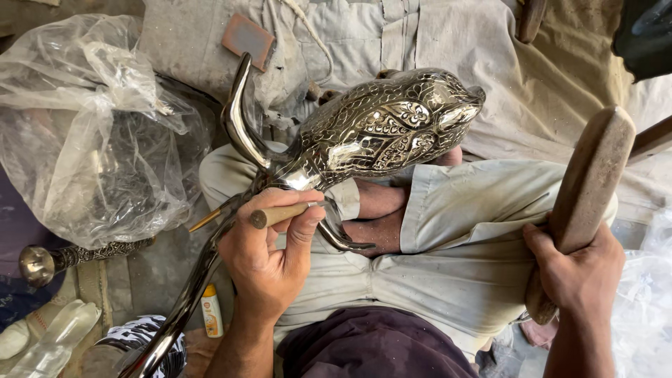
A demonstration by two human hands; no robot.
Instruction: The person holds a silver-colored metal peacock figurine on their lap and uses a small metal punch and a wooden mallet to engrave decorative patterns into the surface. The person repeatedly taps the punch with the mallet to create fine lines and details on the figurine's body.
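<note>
A big shiny metal animal head with flower patterns cut into it lies across the person's lap, on the pale trousers. It sits just above the fingers of the left hand. Smooth curved horns stick out of it, one going up and away from those fingers, and one long one running down past the wrist toward the bottom of the picture.

The left hand holds a small tool with a wooden handle. The fingers are wrapped tight around the handle, with the thumb on top. The tool's tip meets the metal head right where the horns join it, though the tip itself is hard to see there.

The right hand is well off to the side. Its fingers are closed around the bottom end of a thick wooden mallet, which points up and away from the metal head without touching it.

A thin yellow stick pokes out just left of the left hand's fingers. Farther left is a big crumpled clear plastic bag. Below the bag lies a dark patterned metal rod with a round knob at its end. Near the left wrist stands a small yellow and white tube. Above everything, past the metal head, a dusty pale cloth is spread out, with a small flat brown square resting on it.
</note>
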